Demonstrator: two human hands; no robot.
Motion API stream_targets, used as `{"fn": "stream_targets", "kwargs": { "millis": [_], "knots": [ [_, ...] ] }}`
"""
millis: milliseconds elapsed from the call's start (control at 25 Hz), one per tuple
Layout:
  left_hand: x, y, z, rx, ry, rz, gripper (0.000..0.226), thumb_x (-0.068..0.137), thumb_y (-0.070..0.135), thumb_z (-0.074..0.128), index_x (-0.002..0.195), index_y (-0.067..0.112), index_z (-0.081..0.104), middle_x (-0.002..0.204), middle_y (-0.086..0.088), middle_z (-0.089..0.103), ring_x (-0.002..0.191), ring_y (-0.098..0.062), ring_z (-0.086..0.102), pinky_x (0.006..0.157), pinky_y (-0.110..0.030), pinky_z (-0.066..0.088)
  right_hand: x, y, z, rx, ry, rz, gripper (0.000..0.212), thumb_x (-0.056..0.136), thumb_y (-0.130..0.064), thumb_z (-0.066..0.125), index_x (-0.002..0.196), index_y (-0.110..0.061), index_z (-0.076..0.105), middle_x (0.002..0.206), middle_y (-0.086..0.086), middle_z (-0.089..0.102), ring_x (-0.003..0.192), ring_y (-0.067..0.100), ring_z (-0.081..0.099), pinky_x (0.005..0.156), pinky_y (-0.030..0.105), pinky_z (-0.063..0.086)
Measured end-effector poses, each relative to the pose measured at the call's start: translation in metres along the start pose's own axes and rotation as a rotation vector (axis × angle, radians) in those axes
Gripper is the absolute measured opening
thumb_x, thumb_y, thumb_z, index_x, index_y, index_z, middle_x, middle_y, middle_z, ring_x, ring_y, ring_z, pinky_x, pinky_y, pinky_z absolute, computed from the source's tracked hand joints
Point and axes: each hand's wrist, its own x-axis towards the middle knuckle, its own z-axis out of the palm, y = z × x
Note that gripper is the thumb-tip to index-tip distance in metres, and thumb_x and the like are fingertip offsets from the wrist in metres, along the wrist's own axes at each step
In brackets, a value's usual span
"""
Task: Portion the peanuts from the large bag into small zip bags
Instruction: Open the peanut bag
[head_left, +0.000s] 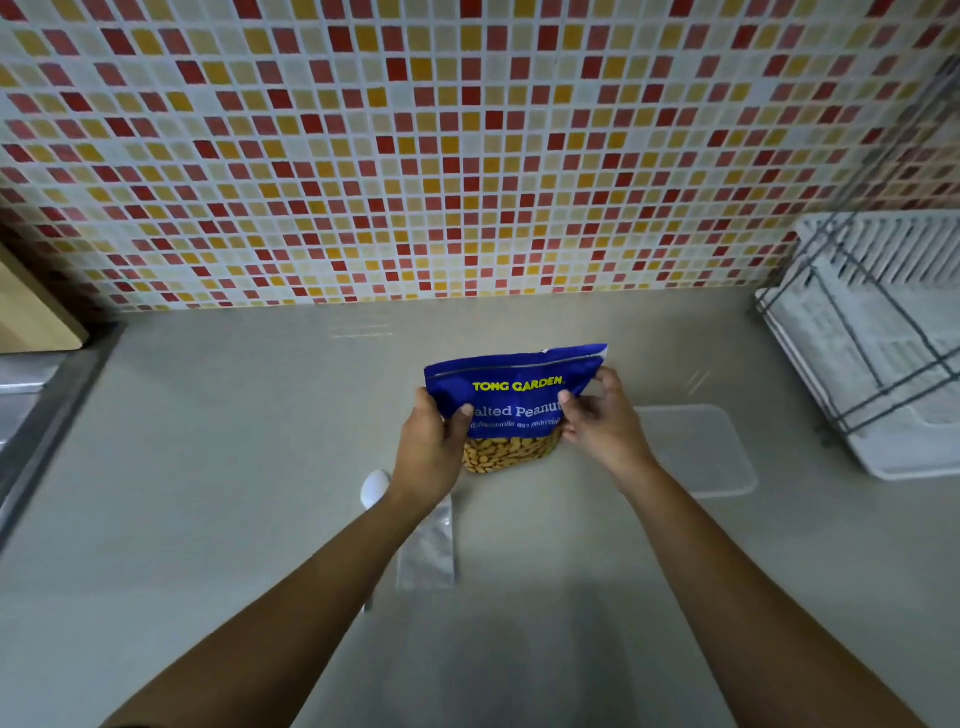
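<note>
A large blue peanut bag (511, 384) labelled "Salted Peanuts" stands upright at the middle of the grey counter (234, 467), with a clear window showing peanuts near its bottom. My left hand (431, 452) grips its left side, thumb on the front. My right hand (597, 421) grips its right edge. The bag's top looks closed. Small clear zip bags (428, 551) lie flat on the counter under my left forearm. A white spoon (375, 488) lies beside them, its handle hidden by my arm.
A clear plastic lid or container (706, 452) lies flat right of the bag. A white dish rack with a wire frame (878, 332) fills the right side. A metal sink edge (47, 415) runs along the left. The mosaic tile wall (467, 156) backs the counter.
</note>
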Motion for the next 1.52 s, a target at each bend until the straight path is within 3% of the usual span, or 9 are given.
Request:
{"fn": "stream_targets", "kwargs": {
  "millis": [160,280,440,640,800,1000,1160,1320,1520],
  "knots": [
    [-0.025,-0.003,0.005,-0.004,0.038,0.004,0.016,0.093,0.021,0.054,0.104,0.020,0.044,0.092,0.008,0.060,0.083,-0.018,0.063,0.067,-0.013,0.049,-0.008,0.006,-0.009,-0.015,-0.025,-0.033,0.033,0.089,-0.021,0.060,0.116,-0.022,0.041,0.104,0.011,0.066,0.092,0.022,0.067,0.083,0.046,0.056],
    [-0.031,0.000,0.000,0.052,0.070,0.003,0.023,0.091,0.026,0.058,0.112,0.020,0.051,0.094,0.014,0.062,0.085,-0.004,0.059,0.065,-0.006,0.043,-0.013,0.008,-0.008,-0.113,-0.028,-0.047,0.043,0.090,-0.026,0.060,0.127,-0.015,0.041,0.106,0.002,0.062,0.093,0.014,0.063,0.077,0.023,0.053],
    [-0.028,0.013,-0.010,-0.089,0.029,0.038,0.019,0.090,0.021,0.059,0.108,0.016,0.057,0.098,0.007,0.069,0.092,-0.006,0.065,0.073,-0.015,0.053,-0.025,0.001,-0.002,-0.202,0.247,-0.164,0.041,0.086,-0.044,0.057,0.098,-0.007,0.047,0.094,0.012,0.058,0.077,0.016,0.056,0.067,0.026,0.040],
    [-0.040,0.024,-0.014,0.079,-0.031,0.104,0.017,0.088,0.018,0.063,0.102,0.010,0.068,0.081,-0.002,0.072,0.075,-0.010,0.067,0.067,-0.020,0.052,-0.030,-0.040,-0.007,-0.136,-0.010,-0.040,0.043,0.095,-0.050,0.035,0.087,-0.013,0.056,0.074,-0.004,0.060,0.073,0.011,0.060,0.067,0.025,0.045],
    [-0.065,0.030,-0.005,0.138,-0.115,0.141,0.019,0.092,0.027,0.057,0.105,0.019,0.068,0.083,0.012,0.068,0.075,0.011,0.062,0.063,-0.004,0.044,-0.021,-0.044,-0.011,-0.218,-0.054,-0.014,0.038,0.088,-0.053,0.051,0.074,-0.018,0.055,0.075,-0.001,0.066,0.077,0.019,0.067,0.078,0.036,0.052],
    [-0.054,0.048,-0.010,-0.172,-0.193,-0.066,0.053,0.098,0.050,0.023,0.114,0.022,0.065,0.106,0.005,0.069,0.100,-0.004,0.064,0.082,-0.017,0.049,-0.019,-0.048,-0.017,-0.101,-0.201,0.061,0.028,0.089,-0.044,0.055,0.092,-0.016,0.058,0.090,-0.003,0.066,0.083,0.010,0.064,0.083,0.032,0.053],
    [-0.026,0.075,-0.008,-0.184,-0.365,-0.196,0.030,0.096,0.031,0.048,0.108,0.013,0.067,0.098,-0.006,0.072,0.085,-0.018,0.069,0.064,-0.020,0.054,-0.020,-0.049,-0.017,0.094,-0.216,0.137,0.017,0.091,-0.032,0.057,0.090,-0.016,0.061,0.086,-0.002,0.065,0.078,0.009,0.063,0.078,0.026,0.053],
    [-0.005,0.094,-0.008,-0.085,-0.534,-0.303,0.020,0.091,0.025,0.058,0.101,0.011,0.067,0.090,-0.005,0.073,0.076,-0.015,0.070,0.058,-0.022,0.055,-0.020,-0.047,-0.016,0.176,-0.228,0.083,0.014,0.093,-0.019,0.055,0.083,-0.010,0.060,0.080,0.002,0.065,0.071,0.008,0.063,0.066,0.015,0.054],
    [0.009,0.102,0.002,-0.011,-0.473,-0.322,0.018,0.088,0.022,0.062,0.090,0.006,0.069,0.092,-0.015,0.070,0.076,-0.019,0.066,0.069,-0.028,0.055,-0.020,-0.037,-0.018,0.229,-0.241,0.086,0.012,0.092,-0.019,0.056,0.082,-0.012,0.058,0.081,0.001,0.067,0.077,0.010,0.065,0.083,0.030,0.053]
  ]
}}
